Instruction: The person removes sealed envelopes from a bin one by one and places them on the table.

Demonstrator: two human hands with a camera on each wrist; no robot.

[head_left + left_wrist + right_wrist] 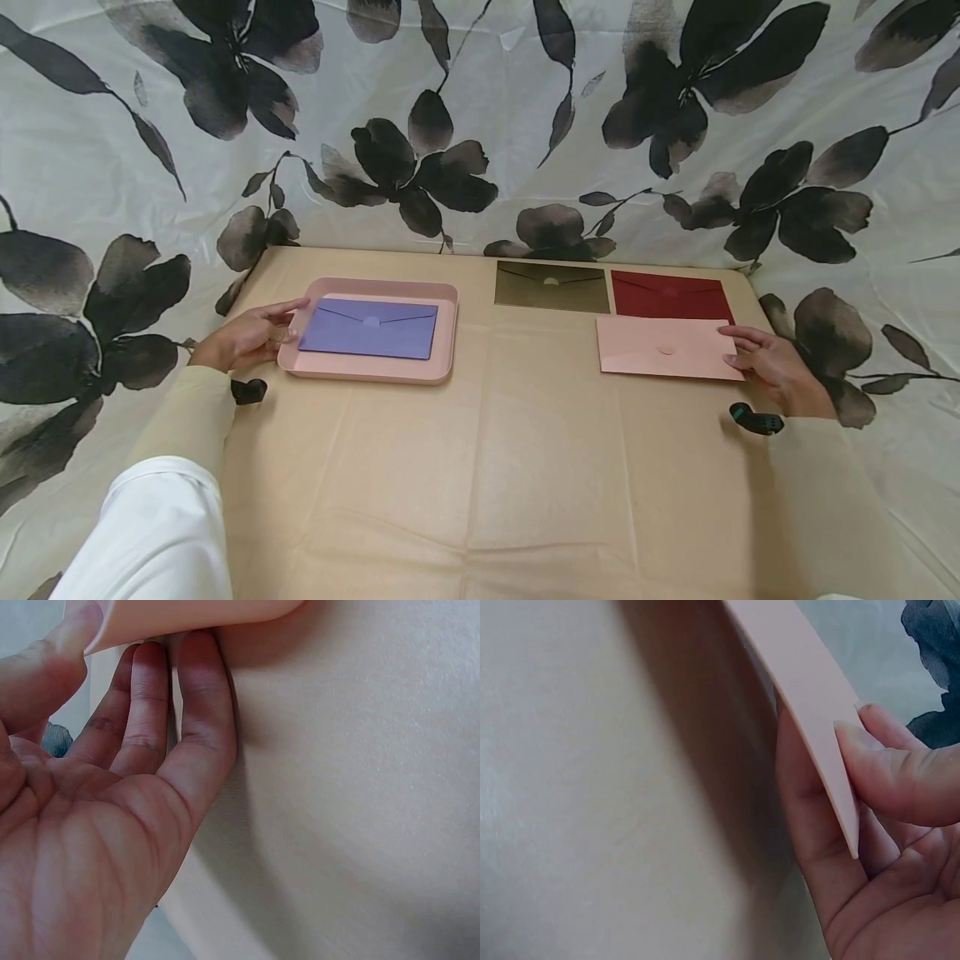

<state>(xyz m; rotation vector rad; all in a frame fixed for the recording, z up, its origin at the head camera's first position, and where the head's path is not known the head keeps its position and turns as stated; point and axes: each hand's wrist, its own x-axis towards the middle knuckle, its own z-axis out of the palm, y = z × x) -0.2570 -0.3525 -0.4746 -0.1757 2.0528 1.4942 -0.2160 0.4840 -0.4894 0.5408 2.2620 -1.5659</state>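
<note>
With its thumb over the rim and its fingers reaching beneath, my left hand (251, 335) holds the left edge of a pink tray (375, 288). That tray edge (187, 616) is seen close up in the left wrist view. A blue envelope (367, 329) lies in the tray, flap side up. My right hand (776, 367) pinches the right end of a pale pink envelope (645, 346) between thumb and fingers. The right wrist view shows this envelope (802, 697) edge-on, raised over the table with its shadow below.
A table with a beige cover (465, 467) lies in front of me. At its far edge, an olive envelope (551, 292) and a red envelope (667, 292) lie side by side. The pink envelope overlaps the red one's lower edge in the head view. Floral fabric (525, 183) surrounds the table.
</note>
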